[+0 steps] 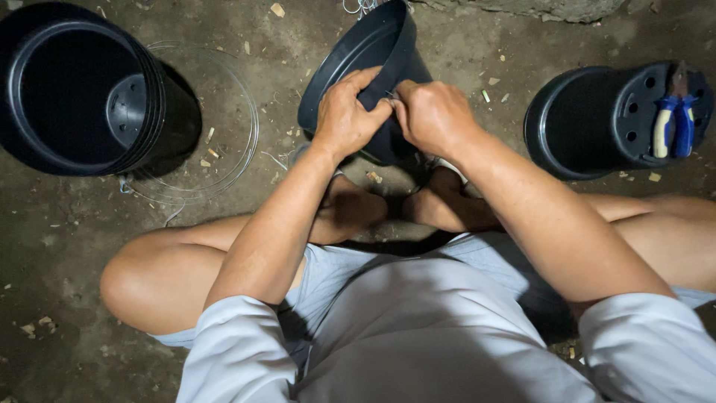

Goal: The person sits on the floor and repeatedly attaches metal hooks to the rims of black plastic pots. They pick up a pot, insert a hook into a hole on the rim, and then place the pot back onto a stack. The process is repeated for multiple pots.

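A black plastic pot (356,56) lies tilted on its side on the dirt floor in front of my crossed legs. My left hand (347,116) grips its lower wall, fingers wrapped over the edge. My right hand (432,113) pinches a thin piece of wire (392,95) against the pot, right beside my left fingertips. Both hands touch each other over the pot's base.
A stack of black pots (78,89) lies at the left with a coil of thin wire (239,127) beside it. At the right an upturned black pot (597,119) carries blue-and-yellow pliers (671,123). Wood chips litter the floor.
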